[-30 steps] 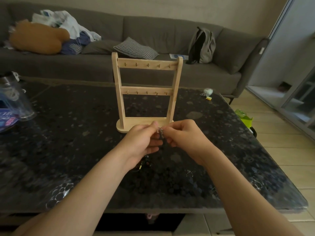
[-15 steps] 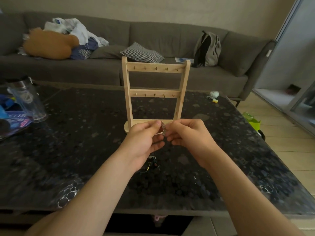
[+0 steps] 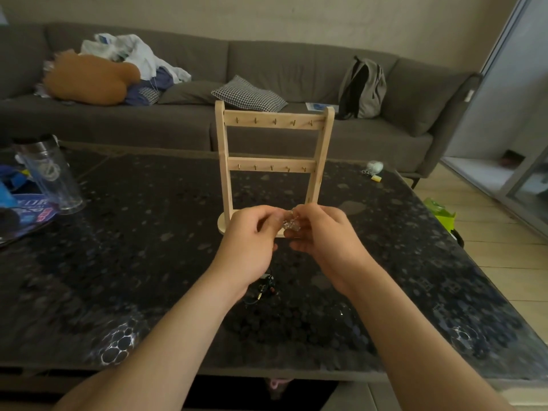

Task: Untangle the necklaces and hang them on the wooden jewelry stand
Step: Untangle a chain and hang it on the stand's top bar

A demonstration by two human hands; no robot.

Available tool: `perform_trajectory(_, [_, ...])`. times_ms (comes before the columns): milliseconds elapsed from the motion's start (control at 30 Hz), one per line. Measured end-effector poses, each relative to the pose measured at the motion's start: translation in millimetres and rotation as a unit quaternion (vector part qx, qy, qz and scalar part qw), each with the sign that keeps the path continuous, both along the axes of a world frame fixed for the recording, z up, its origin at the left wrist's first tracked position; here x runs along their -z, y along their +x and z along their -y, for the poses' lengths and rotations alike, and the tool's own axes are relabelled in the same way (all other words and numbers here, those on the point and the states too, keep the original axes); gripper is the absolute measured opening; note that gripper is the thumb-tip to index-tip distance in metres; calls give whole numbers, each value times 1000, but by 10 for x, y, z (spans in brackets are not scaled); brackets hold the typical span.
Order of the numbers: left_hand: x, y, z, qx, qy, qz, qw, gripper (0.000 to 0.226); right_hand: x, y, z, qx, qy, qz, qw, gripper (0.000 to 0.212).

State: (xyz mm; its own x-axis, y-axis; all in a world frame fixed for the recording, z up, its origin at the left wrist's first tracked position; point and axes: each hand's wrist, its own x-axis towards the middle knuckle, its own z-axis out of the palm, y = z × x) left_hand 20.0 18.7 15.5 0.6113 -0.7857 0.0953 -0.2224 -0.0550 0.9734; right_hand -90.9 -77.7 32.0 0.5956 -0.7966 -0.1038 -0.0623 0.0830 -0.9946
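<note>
Centre frame: left hand (image 3: 252, 232) and right hand (image 3: 321, 232) each pinched a small silvery clump of necklaces (image 3: 290, 224), held in front of the wooden jewelry stand (image 3: 272, 123) base. 2 peg rails bare. Risk: hard pulling could tighten knots or snap a chain.

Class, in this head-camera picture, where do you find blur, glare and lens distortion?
Head view: the necklace tangle pinched between left hand and right hand is soft, links unreadable; pale glare marks the table near its front corners; the wide lens leans the door frame inward.
</note>
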Motion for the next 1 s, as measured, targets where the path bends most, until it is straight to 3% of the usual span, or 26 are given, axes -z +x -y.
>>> perform_trajectory(67, [14,14,1,5,8,43,999,26,1,12,3,-4,34,10,999,23])
perform_trajectory(167, [24,32,-8,3,17,23,1000,23,7,14,25,-23,69,13,997,22])
perform_trajectory(333, [13,59,10,-8,-11,-143,990,22,17,11,39,-83,112,-1,990,20])
perform_trajectory(533, [-36,157,-18,-80,-49,-304,948,20,61,-8,21,-78,60,32,995,14])
perform_trajectory(633, [-34,181,-15,-98,-54,-345,932,20,45,-13,7,-63,61,53,995,19])
perform_trajectory(767, [-42,173,-31,-111,-64,-399,908,29,46,-9,-22,-49,-8,49,998,18])
perform_trajectory(833, [-61,161,-46,-104,-34,-368,923,29,71,-5,-8,-40,-46,41,997,17])
perform_trajectory(933, [-95,122,-90,-79,43,-187,978,24,99,-5,19,-46,-83,23,995,14])
perform_trajectory(1000, [-117,71,-130,-60,51,-116,990,20,103,-9,32,-57,-94,11,994,20])
